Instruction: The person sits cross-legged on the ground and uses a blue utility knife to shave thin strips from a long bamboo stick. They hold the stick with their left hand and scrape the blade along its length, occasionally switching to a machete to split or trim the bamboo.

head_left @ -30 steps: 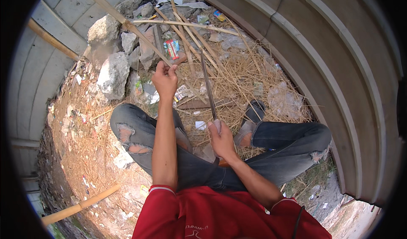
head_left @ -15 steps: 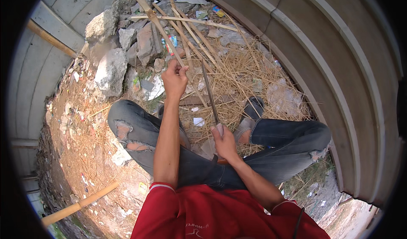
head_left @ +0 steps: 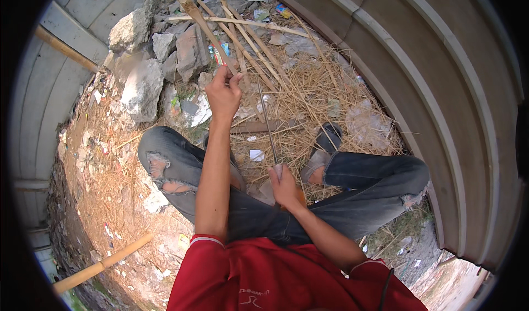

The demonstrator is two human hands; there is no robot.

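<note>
I sit cross-legged on straw-covered ground in torn jeans (head_left: 182, 162). My left hand (head_left: 223, 93) is stretched forward and closed on a thin bamboo strip (head_left: 193, 13) that runs up and away to the top of the view. My right hand (head_left: 284, 184) rests low over my lap, gripping the handle of a long narrow blade (head_left: 267, 123) that points forward toward the left hand. Several more bamboo strips (head_left: 248, 32) lie fanned out just beyond the left hand.
Grey rocks and rubble (head_left: 140, 87) are piled at the front left, with scraps of litter among them. A curved ribbed concrete wall (head_left: 441, 90) rises on the right. A thick bamboo pole (head_left: 102, 264) lies at the lower left. Dry straw (head_left: 308, 90) covers the ground.
My left hand has reached further forward and up along the bamboo strip. The right hand with the blade has stayed over my lap.
</note>
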